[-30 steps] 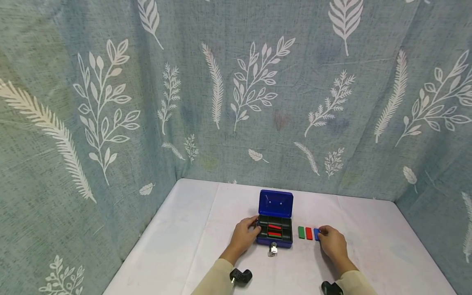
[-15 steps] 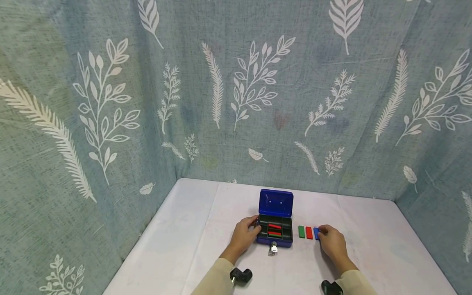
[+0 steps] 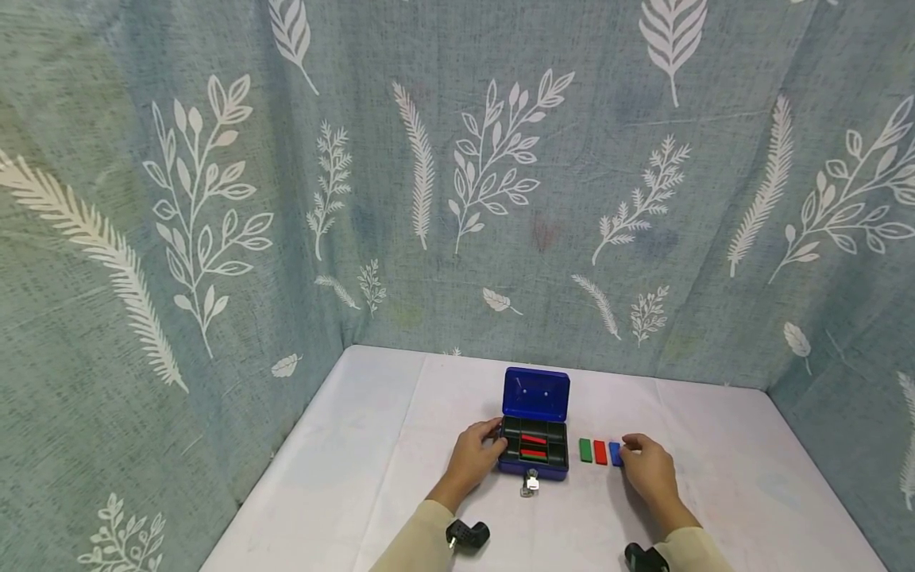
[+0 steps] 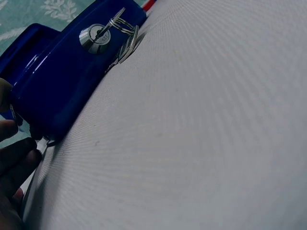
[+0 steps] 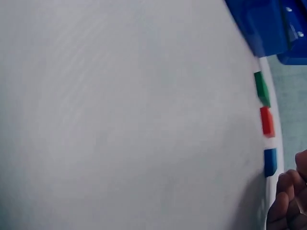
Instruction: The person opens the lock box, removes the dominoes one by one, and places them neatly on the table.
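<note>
A blue metal cash box (image 3: 533,473) stands with its lid (image 3: 536,395) raised. In its black tray (image 3: 511,453) lie red blocks and a green one, seen edge-on. My left hand (image 3: 472,457) holds the box by its left side, thumb at the rim. To the right of the box, a green block (image 3: 585,450), a red block (image 3: 600,453) and a blue block (image 3: 615,454) lie flat in a row. My right hand (image 3: 649,469) is beside the blue block, its fingers loosely bent. In the right wrist view these fingers (image 5: 288,191) are apart from the blue block (image 5: 270,162).
Keys on a ring (image 4: 125,45) hang from the lock (image 4: 94,38) on the box's front, and reach down by the white tablecloth (image 3: 429,397). A leaf-patterned curtain (image 3: 400,199) encloses the table at the back and sides. Each wrist carries a black camera.
My right hand has let go of the blue block and drawn back slightly to the right. The left hand and the box have stayed put.
</note>
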Tool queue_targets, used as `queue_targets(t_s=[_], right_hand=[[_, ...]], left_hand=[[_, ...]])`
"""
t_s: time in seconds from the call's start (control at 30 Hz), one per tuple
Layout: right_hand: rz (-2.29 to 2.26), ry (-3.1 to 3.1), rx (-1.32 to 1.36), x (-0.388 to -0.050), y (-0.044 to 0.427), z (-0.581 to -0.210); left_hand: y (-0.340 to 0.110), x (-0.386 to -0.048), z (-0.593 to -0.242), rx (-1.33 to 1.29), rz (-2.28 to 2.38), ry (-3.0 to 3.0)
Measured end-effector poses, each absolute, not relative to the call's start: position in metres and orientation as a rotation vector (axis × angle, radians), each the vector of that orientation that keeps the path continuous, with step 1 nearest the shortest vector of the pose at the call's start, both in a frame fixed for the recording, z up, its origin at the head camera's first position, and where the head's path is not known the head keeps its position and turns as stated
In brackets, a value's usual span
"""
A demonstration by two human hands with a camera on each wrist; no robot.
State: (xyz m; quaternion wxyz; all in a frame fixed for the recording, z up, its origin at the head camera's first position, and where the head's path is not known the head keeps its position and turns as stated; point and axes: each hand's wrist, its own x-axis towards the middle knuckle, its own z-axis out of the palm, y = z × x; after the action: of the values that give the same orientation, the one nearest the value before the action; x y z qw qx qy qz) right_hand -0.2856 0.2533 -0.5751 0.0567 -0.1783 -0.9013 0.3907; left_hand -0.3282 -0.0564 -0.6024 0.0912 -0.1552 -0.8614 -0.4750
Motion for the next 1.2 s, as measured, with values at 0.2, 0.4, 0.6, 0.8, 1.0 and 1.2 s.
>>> queue_targets(t_s=[0.2, 0.4, 0.6, 0.8, 1.0, 1.2], right_hand=[[1.176, -2.726, -0.405, -0.286, 0.243, -0.567], [1.252, -2.717, -0.318, -0.292, 0.229, -0.563], [1.293, -2.691, -0.23, -0.297, 0.215, -0.561], [1.263, -2.671, -0.162, -0.299, 0.201, -0.558], [1.297, -2.649, -0.11, -0.301, 0.189, -0.558], [1.356, -2.637, -0.041, -0.304, 0.18, -0.558]], left_hand=[[-0.056, -0.329, -0.604, -0.457, -1.39, -2.569], [-0.056, -0.33, -0.606, -0.469, -1.391, -2.553], [-0.056, -0.33, -0.607, -0.455, -1.414, -2.557], [-0.056, -0.33, -0.606, -0.444, -1.409, -2.567], [-0.056, -0.33, -0.606, -0.457, -1.399, -2.573], [-0.056, -0.329, -0.605, -0.423, -1.413, -2.597]])
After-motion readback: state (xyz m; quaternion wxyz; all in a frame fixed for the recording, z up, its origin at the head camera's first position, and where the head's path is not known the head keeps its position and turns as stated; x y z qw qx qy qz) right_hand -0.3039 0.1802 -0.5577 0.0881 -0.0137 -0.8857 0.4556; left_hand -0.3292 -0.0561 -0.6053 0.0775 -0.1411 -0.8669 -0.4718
